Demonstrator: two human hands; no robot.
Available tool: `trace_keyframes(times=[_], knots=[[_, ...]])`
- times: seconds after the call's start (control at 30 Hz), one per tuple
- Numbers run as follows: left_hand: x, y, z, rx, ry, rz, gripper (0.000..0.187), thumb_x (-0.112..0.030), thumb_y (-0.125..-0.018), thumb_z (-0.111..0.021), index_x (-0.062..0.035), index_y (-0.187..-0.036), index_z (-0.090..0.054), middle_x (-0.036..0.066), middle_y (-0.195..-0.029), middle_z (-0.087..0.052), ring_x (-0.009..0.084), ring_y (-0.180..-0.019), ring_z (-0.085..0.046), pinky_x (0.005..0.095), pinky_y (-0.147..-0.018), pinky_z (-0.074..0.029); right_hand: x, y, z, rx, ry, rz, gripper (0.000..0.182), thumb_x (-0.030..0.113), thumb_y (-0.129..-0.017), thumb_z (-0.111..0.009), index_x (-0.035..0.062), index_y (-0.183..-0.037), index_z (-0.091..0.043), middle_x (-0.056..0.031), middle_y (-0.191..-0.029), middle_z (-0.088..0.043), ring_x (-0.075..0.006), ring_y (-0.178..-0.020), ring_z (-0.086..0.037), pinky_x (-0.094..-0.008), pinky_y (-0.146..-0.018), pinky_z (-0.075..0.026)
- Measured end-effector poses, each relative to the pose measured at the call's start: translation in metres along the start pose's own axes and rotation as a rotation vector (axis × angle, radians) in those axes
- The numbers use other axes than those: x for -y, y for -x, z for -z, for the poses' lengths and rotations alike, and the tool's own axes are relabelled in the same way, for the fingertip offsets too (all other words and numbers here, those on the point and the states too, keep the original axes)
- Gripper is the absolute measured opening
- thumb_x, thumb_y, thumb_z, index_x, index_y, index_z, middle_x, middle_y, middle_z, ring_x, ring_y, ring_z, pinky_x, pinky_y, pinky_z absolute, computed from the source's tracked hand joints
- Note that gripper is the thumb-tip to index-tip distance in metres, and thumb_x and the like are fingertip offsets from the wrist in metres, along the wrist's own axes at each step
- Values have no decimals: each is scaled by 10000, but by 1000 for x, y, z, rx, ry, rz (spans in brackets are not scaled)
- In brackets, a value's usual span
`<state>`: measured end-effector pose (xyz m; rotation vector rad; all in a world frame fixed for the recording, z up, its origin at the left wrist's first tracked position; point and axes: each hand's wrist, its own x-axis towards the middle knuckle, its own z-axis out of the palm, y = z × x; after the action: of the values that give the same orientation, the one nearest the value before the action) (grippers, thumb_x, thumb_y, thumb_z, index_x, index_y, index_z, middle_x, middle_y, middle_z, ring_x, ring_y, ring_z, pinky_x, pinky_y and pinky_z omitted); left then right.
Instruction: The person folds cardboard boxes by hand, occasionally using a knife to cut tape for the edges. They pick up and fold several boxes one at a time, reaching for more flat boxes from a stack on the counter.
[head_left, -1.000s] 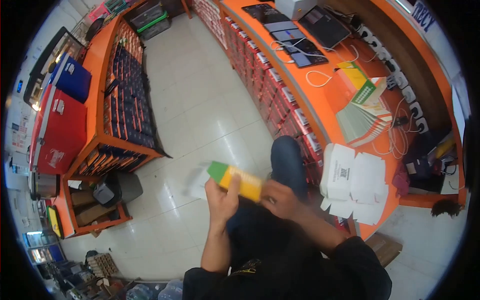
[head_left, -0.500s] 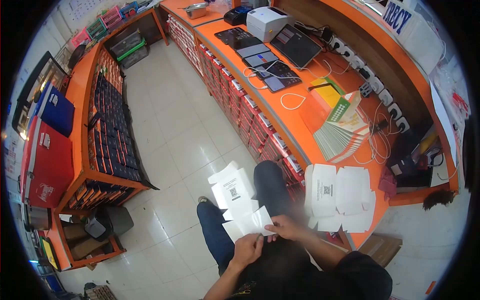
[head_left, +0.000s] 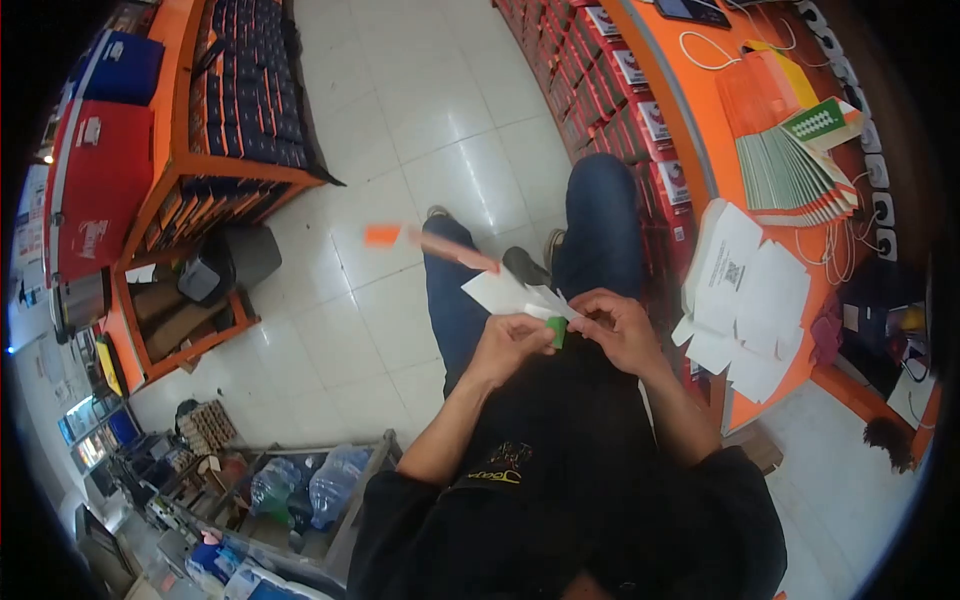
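Note:
A partly folded white card box [head_left: 508,293] is over my lap, with orange and green parts of its printed side showing. My left hand [head_left: 512,345] pinches its near end beside a green flap [head_left: 557,332]. My right hand [head_left: 612,328] has its fingertips closed on the right edge of the same box. The far orange end of the box is blurred. To the right, a stack of flat white box blanks [head_left: 745,300] with a printed code lies on the orange counter.
Fanned green-edged cards [head_left: 790,178] and white cables lie on the orange counter [head_left: 682,95]. Boxes [head_left: 640,110] fill the shelf below it. Left stand a shelf of dark boxes [head_left: 250,85], a red cooler [head_left: 105,190] and a grey bin [head_left: 245,262].
The view has tilted downward. The white blank, spread flat before, is now folded narrower, with its coloured side partly showing. Both hands have shifted along its near end.

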<state>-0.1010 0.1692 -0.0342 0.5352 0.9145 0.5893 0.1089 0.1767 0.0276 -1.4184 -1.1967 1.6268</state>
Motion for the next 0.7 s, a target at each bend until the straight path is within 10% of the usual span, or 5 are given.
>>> trace_keyframes(times=[0.7], knots=[[0,2,-13,16,21,-69,153,-73,-934,-619,39,-1033,-650,74,-910,-671,117,-820,-628,257,-733,-539,-23,-2,-10,-47,29,-30,140,77,-861,-695,-62,-865,-674,-126,-1065,-603,-140,-801,-645,-259,-701,-543]])
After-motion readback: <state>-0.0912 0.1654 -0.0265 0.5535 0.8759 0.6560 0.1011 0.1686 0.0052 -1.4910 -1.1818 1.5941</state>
